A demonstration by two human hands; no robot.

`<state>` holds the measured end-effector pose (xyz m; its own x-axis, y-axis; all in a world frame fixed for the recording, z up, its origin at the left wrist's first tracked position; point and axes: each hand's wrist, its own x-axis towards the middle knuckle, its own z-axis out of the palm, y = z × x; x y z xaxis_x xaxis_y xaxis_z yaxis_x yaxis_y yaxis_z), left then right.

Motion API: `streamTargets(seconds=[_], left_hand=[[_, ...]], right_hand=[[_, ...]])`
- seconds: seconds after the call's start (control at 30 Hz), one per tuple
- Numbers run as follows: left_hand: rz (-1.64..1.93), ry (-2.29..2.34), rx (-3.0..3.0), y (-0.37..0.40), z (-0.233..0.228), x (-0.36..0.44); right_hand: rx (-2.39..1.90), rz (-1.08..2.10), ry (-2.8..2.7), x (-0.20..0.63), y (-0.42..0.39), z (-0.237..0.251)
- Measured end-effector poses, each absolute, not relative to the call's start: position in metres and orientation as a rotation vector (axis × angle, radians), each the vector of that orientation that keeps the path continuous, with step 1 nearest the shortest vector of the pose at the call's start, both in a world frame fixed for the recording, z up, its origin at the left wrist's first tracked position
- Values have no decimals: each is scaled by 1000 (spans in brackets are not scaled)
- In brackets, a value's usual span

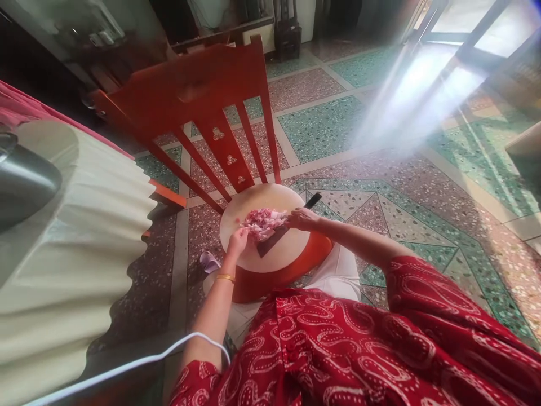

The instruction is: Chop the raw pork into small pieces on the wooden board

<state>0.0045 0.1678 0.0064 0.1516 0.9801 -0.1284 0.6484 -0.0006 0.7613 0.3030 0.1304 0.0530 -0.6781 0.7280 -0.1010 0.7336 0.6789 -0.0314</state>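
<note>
A home interior, food being prepared on a chair seat

Patterned terrazzo floor, a red wooden chair bearing a round chopping board, a cloth-draped table and sunlight through a doorway mark a lived-in domestic room.

I can read no text, label, brand, number or sign anywhere in my view. The wooden chair carries only small carved cut-outs on its slats, not letters. The red garment shows a white paisley pattern and no writing. The round cutting board, the knife and the terrazzo floor are all unmarked. The dim shelf at the upper left holds small items too blurred for me to make out any lettering on them.
</note>
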Motion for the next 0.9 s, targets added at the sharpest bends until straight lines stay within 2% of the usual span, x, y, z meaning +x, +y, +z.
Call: streamTargets(seconds=[0.2,0.3,0.5,0.7,0.9], left_hand=[[702,1501,1886,180,28,2],[789,1407,2157,182,35,13],[547,993,2718,189,26,40],[502,1109,2700,205,6,44],[670,1332,2556,204,23,61]], right_hand=[[1237,36,2893,296,160,77],[1159,81,2935,287,175,76],[974,204,3116,282,192,50],[854,315,3238,310,182,48],[854,283,3221,312,180,54]])
